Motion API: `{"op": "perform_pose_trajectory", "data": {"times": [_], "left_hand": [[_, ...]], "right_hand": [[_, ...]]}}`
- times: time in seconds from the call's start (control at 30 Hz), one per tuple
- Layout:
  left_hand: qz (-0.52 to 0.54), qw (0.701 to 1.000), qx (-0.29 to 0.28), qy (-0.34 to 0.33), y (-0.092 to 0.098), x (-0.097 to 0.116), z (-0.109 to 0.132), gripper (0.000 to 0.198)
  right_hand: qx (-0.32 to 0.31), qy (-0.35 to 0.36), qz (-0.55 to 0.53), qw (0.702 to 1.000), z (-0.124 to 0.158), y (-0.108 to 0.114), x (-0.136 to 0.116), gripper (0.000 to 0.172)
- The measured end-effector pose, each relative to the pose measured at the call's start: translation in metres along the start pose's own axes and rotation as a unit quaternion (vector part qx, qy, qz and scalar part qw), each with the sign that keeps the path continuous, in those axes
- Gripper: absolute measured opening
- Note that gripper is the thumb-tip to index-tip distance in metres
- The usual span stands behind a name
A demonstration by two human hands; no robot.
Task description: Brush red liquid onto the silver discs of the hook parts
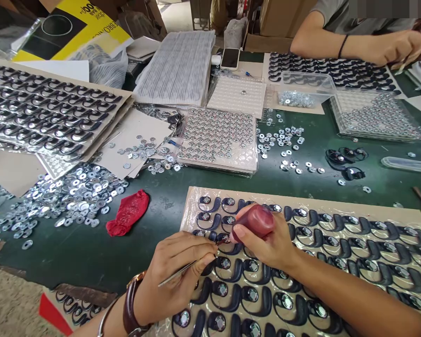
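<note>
My left hand (177,271) pinches slim metal tweezers (177,275), their tips beside an earphone piece on the sheet. My right hand (266,243) is wrapped around a dark red, rounded squeeze bottle (256,221), its narrow end pointing down at the same piece. Both hands meet over a plastic-covered card sheet (192,194) that carries rows of black ear-hook earphone shells (250,299). Each shell holds a round, shiny speaker. The exact contact point between the tool tips and the piece is partly hidden by my fingers.
Loose metal washers (80,192) and a red cloth (129,213) lie at left on the green table (161,210). Ahead sits a tray of round speakers (215,135). Another sheet of shells (45,110) lies far left. Across the table, a co-worker's hand (400,49) works.
</note>
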State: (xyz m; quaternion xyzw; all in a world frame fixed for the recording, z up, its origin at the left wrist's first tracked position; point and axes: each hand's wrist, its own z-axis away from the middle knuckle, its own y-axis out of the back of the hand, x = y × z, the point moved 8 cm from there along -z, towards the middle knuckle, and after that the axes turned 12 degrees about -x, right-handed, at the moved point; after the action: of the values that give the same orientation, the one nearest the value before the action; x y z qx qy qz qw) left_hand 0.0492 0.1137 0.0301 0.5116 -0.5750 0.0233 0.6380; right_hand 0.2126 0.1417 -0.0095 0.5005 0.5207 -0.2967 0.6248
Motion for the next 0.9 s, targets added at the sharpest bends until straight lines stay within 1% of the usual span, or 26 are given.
{"op": "perform_pose_trajectory", "data": {"times": [0.13, 0.23, 0.3, 0.37, 0.47, 0.5, 0.57, 0.67, 0.77, 0.9], "left_hand": [[0.006, 1.000, 0.003, 0.016, 0.000, -0.004, 0.001, 0.023], [-0.002, 1.000, 0.003, 0.011, 0.001, -0.003, 0.001, 0.023], [-0.012, 1.000, 0.001, -0.001, 0.001, 0.000, 0.002, 0.024], [-0.031, 0.999, -0.006, -0.019, 0.000, 0.005, 0.002, 0.027], [-0.078, 0.996, -0.021, -0.044, -0.003, 0.012, 0.004, 0.029], [-0.096, 0.994, -0.026, -0.052, -0.005, 0.014, 0.005, 0.029], [-0.127, 0.989, -0.042, -0.070, -0.008, 0.017, 0.007, 0.030], [-0.167, 0.980, -0.064, -0.086, -0.011, 0.019, 0.008, 0.029], [-0.216, 0.969, -0.074, -0.095, -0.012, 0.020, 0.003, 0.028], [-0.249, 0.958, -0.083, -0.114, -0.013, 0.023, -0.011, 0.027]], "right_hand": [[-0.014, 0.014, -0.019, 1.000, -0.001, -0.004, -0.003, 0.017], [0.001, 0.014, -0.062, 0.998, -0.002, 0.001, -0.007, 0.014], [0.008, -0.011, -0.106, 0.994, -0.004, 0.008, -0.009, 0.012], [-0.007, -0.044, -0.135, 0.990, -0.007, 0.015, -0.011, 0.015], [-0.038, -0.073, -0.122, 0.989, -0.013, 0.027, -0.013, 0.020], [-0.037, -0.075, -0.109, 0.991, -0.015, 0.031, -0.013, 0.021], [-0.019, -0.069, -0.078, 0.994, -0.018, 0.038, -0.011, 0.021], [0.028, -0.035, -0.032, 0.998, -0.021, 0.042, -0.008, 0.021], [0.054, -0.007, -0.011, 0.998, -0.022, 0.037, -0.003, 0.019], [0.063, -0.005, -0.032, 0.997, -0.022, 0.030, 0.009, 0.017]]}}
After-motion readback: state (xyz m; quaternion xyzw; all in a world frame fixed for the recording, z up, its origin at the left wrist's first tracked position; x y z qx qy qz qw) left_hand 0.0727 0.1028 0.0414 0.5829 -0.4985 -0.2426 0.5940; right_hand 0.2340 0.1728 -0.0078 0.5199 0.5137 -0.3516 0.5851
